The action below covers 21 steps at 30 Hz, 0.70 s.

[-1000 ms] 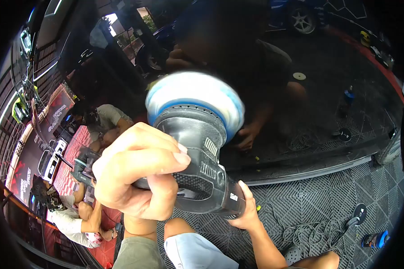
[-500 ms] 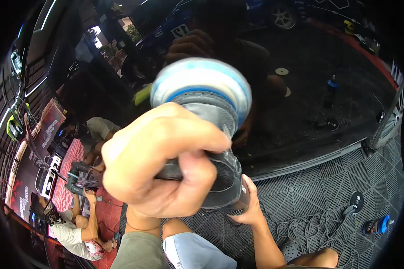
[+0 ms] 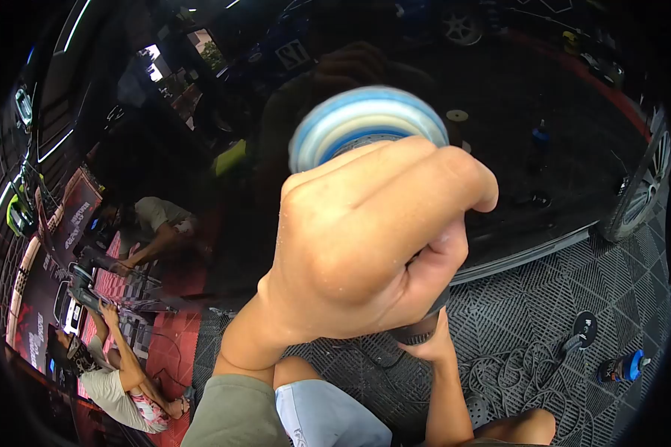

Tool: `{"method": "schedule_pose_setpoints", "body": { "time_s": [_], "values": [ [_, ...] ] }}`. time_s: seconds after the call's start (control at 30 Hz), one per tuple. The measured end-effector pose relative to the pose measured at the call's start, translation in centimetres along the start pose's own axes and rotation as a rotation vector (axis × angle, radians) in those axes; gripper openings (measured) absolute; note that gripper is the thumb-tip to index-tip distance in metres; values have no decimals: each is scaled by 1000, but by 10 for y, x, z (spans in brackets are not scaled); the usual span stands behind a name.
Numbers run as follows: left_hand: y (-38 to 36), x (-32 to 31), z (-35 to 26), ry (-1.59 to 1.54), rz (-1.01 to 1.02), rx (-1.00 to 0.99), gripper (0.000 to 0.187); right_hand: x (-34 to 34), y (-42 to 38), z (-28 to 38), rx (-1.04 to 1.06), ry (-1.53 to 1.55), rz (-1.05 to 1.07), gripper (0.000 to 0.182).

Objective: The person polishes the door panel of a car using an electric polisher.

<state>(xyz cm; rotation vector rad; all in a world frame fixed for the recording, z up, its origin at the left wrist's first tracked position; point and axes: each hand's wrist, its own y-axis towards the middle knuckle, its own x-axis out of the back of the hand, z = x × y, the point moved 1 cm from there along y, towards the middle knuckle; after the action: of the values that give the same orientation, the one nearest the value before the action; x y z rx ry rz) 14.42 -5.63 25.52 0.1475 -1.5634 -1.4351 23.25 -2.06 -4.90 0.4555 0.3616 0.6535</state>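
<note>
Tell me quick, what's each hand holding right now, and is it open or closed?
Left hand: closed, holding the polisher near its head.
Right hand: closed around the polisher's rear, grip partly hidden.

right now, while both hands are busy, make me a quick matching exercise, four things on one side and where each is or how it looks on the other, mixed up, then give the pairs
Column one
1. left hand
2. round pad
3. bottle
4. right hand

Column two
A. on the grey patterned floor, at the picture's right
B. at the lower end of the polisher as pictured
C. closest to the camera, covering much of the polisher
D. blue and whitish, seen against the dark glossy panel

Pairs: 1-C, 2-D, 3-A, 4-B
</note>
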Motion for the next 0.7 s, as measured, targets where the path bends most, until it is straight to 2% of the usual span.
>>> {"method": "schedule_pose_setpoints", "body": {
  "time_s": [0.1, 0.17, 0.23, 0.3, 0.33, 0.43, 0.47, 0.5, 0.6, 0.63, 0.7],
  "values": [
    [3, -10, -4, -7, -57, 39, 21, 12, 0, 2, -39, -49, -22, 117],
    [7, -30, 0, -24, -178, 33, 21, 17, -5, -6, -72, -37, -41, 117],
    [9, -39, -3, 45, -149, 20, 16, 25, -12, -22, -104, -21, -51, 118],
    [12, -53, -2, -73, -158, 51, 14, 42, -24, -50, -217, -168, -70, 118],
    [14, -61, -4, -74, -171, 46, 11, 51, -42, -71, -223, -244, -160, 109],
    [20, -78, -9, -79, -101, 63, 10, 61, -35, -56, -234, -128, -144, 100],
    [22, -81, -12, -70, -93, 75, 11, 60, -30, -47, -116, -66, -178, 75],
    [24, -88, -12, -81, -113, 68, 9, 64, -30, -44, -116, -68, -162, 75],
    [24, -100, -18, -80, -94, 110, 7, 71, -33, -40, -201, 0, -61, 40],
    [22, -104, -19, -76, -94, 96, 6, 70, -32, -37, -200, -1, -44, 40],
    [17, -111, -20, -51, -102, 90, 5, 65, -31, -31, -154, -40, -171, 47]
  ]
}}
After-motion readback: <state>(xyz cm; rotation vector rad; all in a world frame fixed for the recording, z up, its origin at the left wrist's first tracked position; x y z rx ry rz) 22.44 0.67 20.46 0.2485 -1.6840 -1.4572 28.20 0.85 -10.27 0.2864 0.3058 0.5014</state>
